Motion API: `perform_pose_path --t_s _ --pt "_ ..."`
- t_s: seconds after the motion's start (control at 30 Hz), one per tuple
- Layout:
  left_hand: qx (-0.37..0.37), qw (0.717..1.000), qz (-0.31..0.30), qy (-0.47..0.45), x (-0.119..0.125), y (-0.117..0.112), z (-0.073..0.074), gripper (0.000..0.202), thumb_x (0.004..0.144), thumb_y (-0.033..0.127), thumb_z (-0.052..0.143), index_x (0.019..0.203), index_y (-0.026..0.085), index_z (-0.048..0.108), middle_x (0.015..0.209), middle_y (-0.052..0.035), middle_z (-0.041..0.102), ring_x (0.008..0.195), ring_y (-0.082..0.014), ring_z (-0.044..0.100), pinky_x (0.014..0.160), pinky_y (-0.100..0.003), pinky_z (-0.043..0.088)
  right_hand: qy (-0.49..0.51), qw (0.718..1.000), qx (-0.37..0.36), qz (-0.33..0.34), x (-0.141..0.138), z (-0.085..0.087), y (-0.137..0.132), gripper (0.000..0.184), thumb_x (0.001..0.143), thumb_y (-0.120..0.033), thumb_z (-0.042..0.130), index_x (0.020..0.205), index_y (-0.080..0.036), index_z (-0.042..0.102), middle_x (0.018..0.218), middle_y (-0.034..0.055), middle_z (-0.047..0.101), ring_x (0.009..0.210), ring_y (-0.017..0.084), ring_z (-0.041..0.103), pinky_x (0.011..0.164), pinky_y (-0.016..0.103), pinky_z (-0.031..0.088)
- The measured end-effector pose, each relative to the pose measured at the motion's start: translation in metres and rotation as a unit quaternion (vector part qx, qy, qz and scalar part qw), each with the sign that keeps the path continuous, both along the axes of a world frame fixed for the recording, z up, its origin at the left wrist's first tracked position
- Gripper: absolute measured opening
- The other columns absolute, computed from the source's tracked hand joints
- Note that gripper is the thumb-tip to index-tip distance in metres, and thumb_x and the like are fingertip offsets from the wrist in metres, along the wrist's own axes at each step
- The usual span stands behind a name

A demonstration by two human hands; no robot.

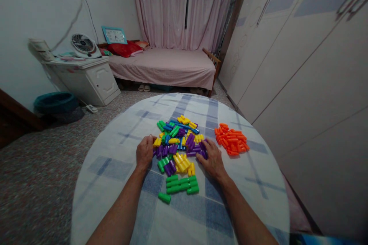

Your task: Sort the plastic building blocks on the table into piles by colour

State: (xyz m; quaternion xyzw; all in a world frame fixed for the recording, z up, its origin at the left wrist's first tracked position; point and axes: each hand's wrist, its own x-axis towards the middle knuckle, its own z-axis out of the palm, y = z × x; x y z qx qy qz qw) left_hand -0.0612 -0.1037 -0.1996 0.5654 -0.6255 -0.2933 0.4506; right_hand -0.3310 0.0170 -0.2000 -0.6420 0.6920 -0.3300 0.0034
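A mixed heap of plastic blocks [178, 143], yellow, green, purple and blue, lies in the middle of a round table with a blue-checked cloth [115, 168]. My left hand [145, 152] rests at the heap's left edge, fingers curled over a yellow block and some purple ones. My right hand [212, 157] lies at the heap's right edge, fingers bent onto purple blocks. Apart to the right sits a pile of orange blocks [231, 139]. A group of green blocks [181, 184] lies nearer me, with a single green block [164, 197] in front of it.
Behind the table stands a bed with a pink cover [163, 65] and red pillows. A white cabinet [86, 76] with a fan is at the left, with a teal basin [54, 101] on the floor. White wardrobe doors [301, 57] fill the right side.
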Motion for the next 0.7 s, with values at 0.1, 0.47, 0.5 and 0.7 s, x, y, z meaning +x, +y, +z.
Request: perform_pose_path --t_s 0.1,0.47,0.5,0.7 --pt "0.002 1.000 0.003 0.003 0.000 0.000 -0.001 0.055 0.092 0.057 0.028 0.089 0.018 0.067 0.088 -0.0055 0.068 0.084 -0.0186 0.062 0.077 -0.030 0.045 -0.032 0.999 -0.005 0.004 -0.002 0.002 0.000 0.050 0.084 -0.043 0.057 0.126 -0.016 0.055 0.134 0.0139 0.048 0.124 0.028 0.044 0.104 0.046 0.036" --pt "-0.004 1.000 0.002 0.002 0.000 -0.002 -0.003 0.055 0.092 0.058 0.029 0.089 0.018 0.067 0.088 -0.0065 0.069 0.083 -0.0194 0.063 0.075 -0.029 0.047 -0.180 0.980 -0.067 -0.045 -0.003 0.011 0.004 0.019 0.083 -0.031 0.053 0.097 -0.017 0.055 0.088 0.0040 0.060 0.082 0.017 0.058 0.078 0.031 0.046" --pt "-0.002 1.000 0.003 0.003 0.000 -0.002 -0.003 0.055 0.092 0.058 0.029 0.090 0.018 0.067 0.088 -0.0064 0.069 0.083 -0.0194 0.063 0.074 -0.029 0.047 -0.174 0.983 -0.054 -0.032 -0.003 0.010 0.004 0.020 0.083 -0.029 0.052 0.099 -0.017 0.056 0.090 0.0044 0.061 0.084 0.017 0.058 0.079 0.031 0.046" --pt "0.001 1.000 0.009 -0.009 0.000 -0.001 -0.003 0.055 0.092 0.057 0.028 0.090 0.018 0.067 0.089 -0.0065 0.069 0.083 -0.0192 0.063 0.074 -0.029 0.046 -0.144 0.989 -0.015 0.012 -0.004 0.009 0.002 0.022 0.086 -0.028 0.048 0.100 -0.017 0.061 0.095 0.0053 0.061 0.090 0.018 0.058 0.084 0.033 0.045"
